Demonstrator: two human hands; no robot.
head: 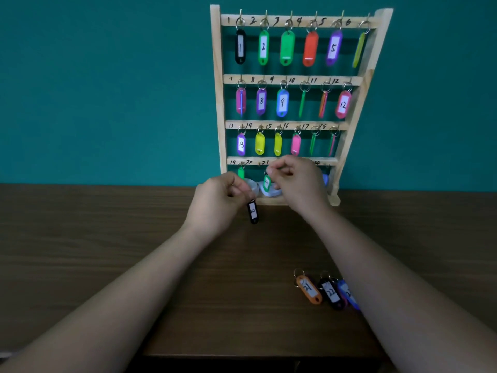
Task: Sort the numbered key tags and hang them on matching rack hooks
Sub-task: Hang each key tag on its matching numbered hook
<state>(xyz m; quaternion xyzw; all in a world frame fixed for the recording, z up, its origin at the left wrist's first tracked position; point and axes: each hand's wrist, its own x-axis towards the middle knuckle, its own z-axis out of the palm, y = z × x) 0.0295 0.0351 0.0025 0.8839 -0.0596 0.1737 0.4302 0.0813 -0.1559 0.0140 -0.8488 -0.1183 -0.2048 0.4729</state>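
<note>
left hand (218, 201) and right hand (297, 184) held forward close together, both pinching.

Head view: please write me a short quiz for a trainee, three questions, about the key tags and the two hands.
1. True or false: the left hand holds a black tag marked 20.
2. What colour is the tag marked 21 lying on the table? A orange, B pink, C yellow.
3. Fill in: the right hand pinches a second tag, coloured ___, at the bottom row of the rack.
Key: 1 true; 2 A; 3 green.
</note>
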